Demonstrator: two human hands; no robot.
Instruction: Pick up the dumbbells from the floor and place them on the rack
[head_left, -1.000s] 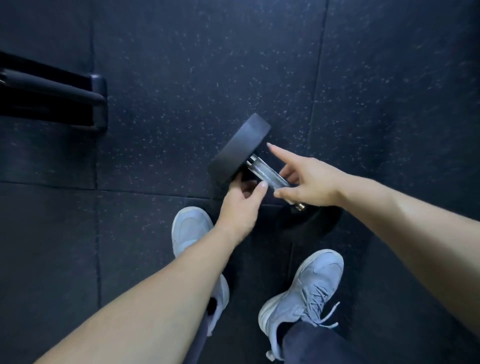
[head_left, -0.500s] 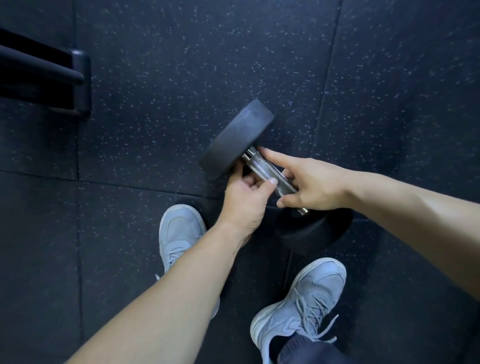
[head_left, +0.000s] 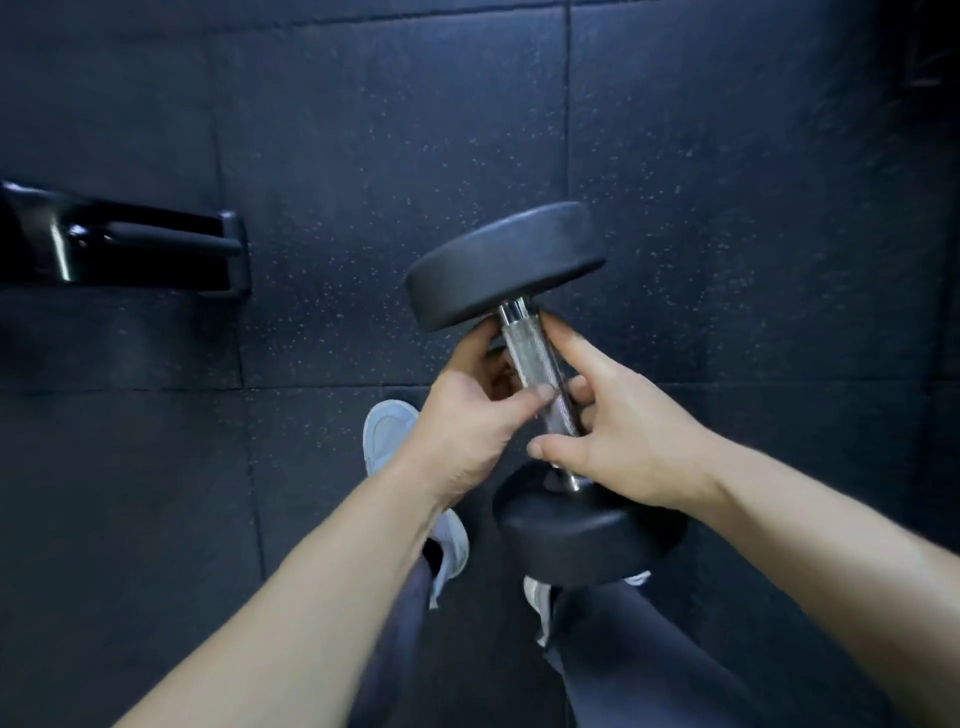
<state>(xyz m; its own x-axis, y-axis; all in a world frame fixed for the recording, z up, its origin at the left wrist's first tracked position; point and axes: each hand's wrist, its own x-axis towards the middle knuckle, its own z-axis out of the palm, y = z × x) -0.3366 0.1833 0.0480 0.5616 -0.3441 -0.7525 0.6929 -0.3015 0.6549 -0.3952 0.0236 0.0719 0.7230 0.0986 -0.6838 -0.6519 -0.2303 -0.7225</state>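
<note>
Looking down at the dark speckled rubber floor (head_left: 727, 208) first, black rack base (head_left: 156, 254) at far left. I see the dumbbell (head_left: 535, 364) lifted above my shoes (head_left: 389, 431), tilted, one head up, one low. My left hand (head_left: 467, 426) and right hand (head_left: 634, 447) both loosely curl around its knurled chrome handle, right index finger extended.

dumbbell (head_left: 535, 364): matt black rubbery heads, bright metal handle with rough knurling (smooth, shiny collar by the upper head) | floor (head_left: 363, 156): matt dark rubber tiles, pale flecks | rack foot (head_left: 130, 249): glossy black metal | shoes (head_left: 389, 431): pale cloth-like uppers
</note>
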